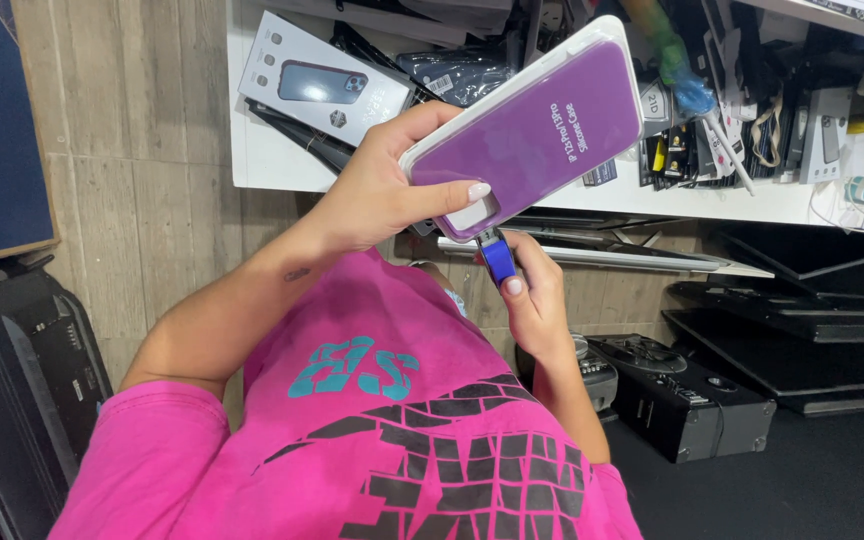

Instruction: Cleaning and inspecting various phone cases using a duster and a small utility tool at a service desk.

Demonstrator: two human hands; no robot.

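Overhead, white shelf (282,165) holds boxed cases (324,85).

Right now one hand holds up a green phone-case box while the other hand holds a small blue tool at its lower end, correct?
Not quite: the phone-case box is purple, not green, as the head view shows. The left hand holds it up, and the right hand holds the small blue tool at its lower end.

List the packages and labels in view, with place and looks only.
Purple case box: flat, white-edged, held in left hand, centre.
Grey box: flat rectangle picturing a dark phone case, on the white shelf, upper left.
Dark packet: barcode sticker, behind the purple box.
Hanging packs: black and yellow, shelf right.
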